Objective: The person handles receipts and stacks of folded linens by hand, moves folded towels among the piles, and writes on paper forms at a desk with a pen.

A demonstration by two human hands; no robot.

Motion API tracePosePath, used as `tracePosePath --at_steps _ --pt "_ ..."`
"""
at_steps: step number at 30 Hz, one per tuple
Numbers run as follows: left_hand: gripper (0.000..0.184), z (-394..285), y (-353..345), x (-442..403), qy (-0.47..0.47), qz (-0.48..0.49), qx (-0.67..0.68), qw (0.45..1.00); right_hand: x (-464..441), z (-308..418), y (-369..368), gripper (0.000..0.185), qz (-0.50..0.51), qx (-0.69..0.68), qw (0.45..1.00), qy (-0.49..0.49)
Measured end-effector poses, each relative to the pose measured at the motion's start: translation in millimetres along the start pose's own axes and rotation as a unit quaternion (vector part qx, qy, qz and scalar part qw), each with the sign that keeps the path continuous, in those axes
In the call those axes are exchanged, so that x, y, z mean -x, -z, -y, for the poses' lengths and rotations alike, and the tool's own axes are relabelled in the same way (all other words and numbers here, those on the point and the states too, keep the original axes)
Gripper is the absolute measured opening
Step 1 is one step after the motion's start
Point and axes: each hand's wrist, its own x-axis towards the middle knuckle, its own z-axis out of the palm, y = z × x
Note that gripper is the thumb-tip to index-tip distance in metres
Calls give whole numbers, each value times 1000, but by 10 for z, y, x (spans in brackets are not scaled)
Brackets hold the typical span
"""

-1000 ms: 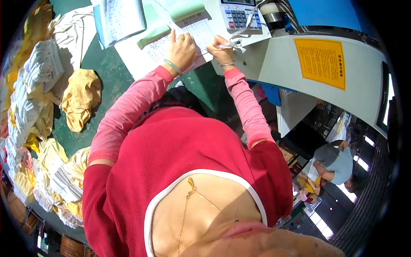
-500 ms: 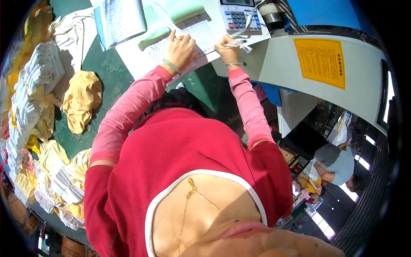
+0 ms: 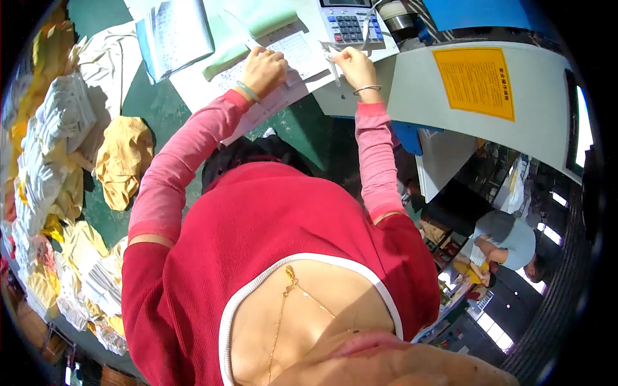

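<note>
The right hand (image 3: 356,67) was found with its grip narrow, fingers closed on a slim pen (image 3: 335,73) directed toward the wearer. The left hand (image 3: 262,72) was bent over the printed form (image 3: 301,47), its fingertips near a white strip (image 3: 241,27); whether that grip pinched anything could not be told. The form lay between the two grips on the white desk (image 3: 192,90). Beyond the left grip, green paper (image 3: 273,18) was noted, with a blue-edged booklet (image 3: 175,40) of written pages farther left. The desktop calculator (image 3: 351,28) sat just beyond the right grip. To the right of that grip, an orange notice (image 3: 475,83) was fixed to a pale panel (image 3: 412,83). Well left of the left grip lay a crumpled yellow cloth (image 3: 123,162) and heaped garments (image 3: 61,116). A co-worker (image 3: 515,241) was present well apart from both hands.
</note>
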Motion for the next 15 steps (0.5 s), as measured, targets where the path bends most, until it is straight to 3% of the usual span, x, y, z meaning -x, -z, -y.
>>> tracePosePath --at_steps 6,8,11,15 --pt "8 116 -22 -45 98 31 112 988 54 35 -173 24 11 -238 971 35" --pt "11 153 -24 -68 110 29 125 986 99 88 -141 24 -1 -210 973 98" --pt "14 180 30 -75 148 66 163 973 149 158 -111 40 -55 -99 965 237" --pt "17 199 55 -103 174 92 169 966 229 360 -118 44 -73 -72 949 297"
